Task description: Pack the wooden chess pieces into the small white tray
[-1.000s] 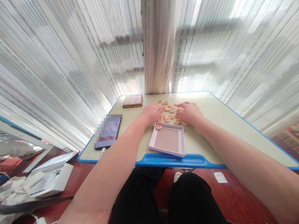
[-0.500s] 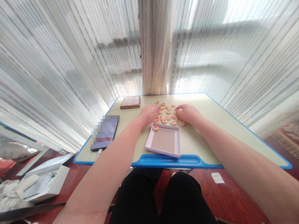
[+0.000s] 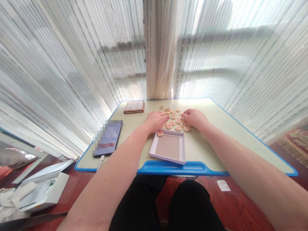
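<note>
Only one round piece (image 3: 160,133) lies in the tray (image 3: 167,146); loose pieces (image 3: 178,128) cover the table (image 3: 128,130) between left hand (image 3: 155,122), fingers open, and right hand (image 3: 195,118), grip unclear

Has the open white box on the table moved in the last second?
No, the open box holds the same place against the blue groove in the table's edge.

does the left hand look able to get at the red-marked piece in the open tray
Probably yes: the left hand is just beyond the red-marked piece, which lies face up in the far left corner of the shallow tray, with nothing visible on top of it.
</note>
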{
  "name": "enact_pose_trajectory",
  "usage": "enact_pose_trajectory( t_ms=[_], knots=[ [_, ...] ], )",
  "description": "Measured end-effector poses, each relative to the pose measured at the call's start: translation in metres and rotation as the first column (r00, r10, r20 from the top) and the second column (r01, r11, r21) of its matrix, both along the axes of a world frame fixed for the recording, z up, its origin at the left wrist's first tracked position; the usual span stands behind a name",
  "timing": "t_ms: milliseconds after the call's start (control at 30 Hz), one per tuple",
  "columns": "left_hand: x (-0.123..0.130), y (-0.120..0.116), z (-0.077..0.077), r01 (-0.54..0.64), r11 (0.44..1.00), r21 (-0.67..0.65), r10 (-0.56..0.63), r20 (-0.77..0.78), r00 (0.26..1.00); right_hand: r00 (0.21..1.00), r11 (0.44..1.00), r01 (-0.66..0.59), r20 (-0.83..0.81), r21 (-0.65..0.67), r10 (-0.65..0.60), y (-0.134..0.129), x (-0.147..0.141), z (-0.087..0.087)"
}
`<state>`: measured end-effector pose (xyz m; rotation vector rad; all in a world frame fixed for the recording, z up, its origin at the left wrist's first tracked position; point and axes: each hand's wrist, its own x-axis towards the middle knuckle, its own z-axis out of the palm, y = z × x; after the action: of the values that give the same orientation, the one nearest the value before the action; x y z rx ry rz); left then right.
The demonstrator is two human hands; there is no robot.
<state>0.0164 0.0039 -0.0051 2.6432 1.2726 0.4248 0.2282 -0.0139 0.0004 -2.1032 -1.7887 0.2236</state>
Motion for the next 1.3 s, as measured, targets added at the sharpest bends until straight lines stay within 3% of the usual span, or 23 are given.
enact_pose_trajectory(
  t_ms=[167,400,600,1100,1300],
  knots=[
    [0.000,-0.003,0.003,0.016,1.000,0.004,-0.016,-0.003,1.000,1.000,1.000,-0.005,-0.003,-0.001,0.005,0.000,0.003,0.003],
    [-0.002,-0.010,0.005,-0.035,0.998,-0.043,0.035,0.011,0.999,0.990,0.975,0.076,0.134,-0.208,-0.048,-0.006,0.020,0.020],
    [-0.002,-0.008,0.005,0.008,1.000,-0.007,-0.008,-0.001,1.000,0.998,0.932,-0.030,0.039,-0.361,0.047,-0.019,0.018,0.030],
    [-0.003,-0.006,0.002,-0.021,1.000,-0.007,0.021,0.033,0.999,0.991,0.973,-0.031,0.122,-0.228,0.060,-0.020,0.010,0.026],
    [-0.003,-0.008,0.005,-0.007,0.999,0.041,0.006,0.017,1.000,0.991,0.960,-0.055,0.099,-0.276,0.085,-0.022,0.008,0.026]
  ],
)
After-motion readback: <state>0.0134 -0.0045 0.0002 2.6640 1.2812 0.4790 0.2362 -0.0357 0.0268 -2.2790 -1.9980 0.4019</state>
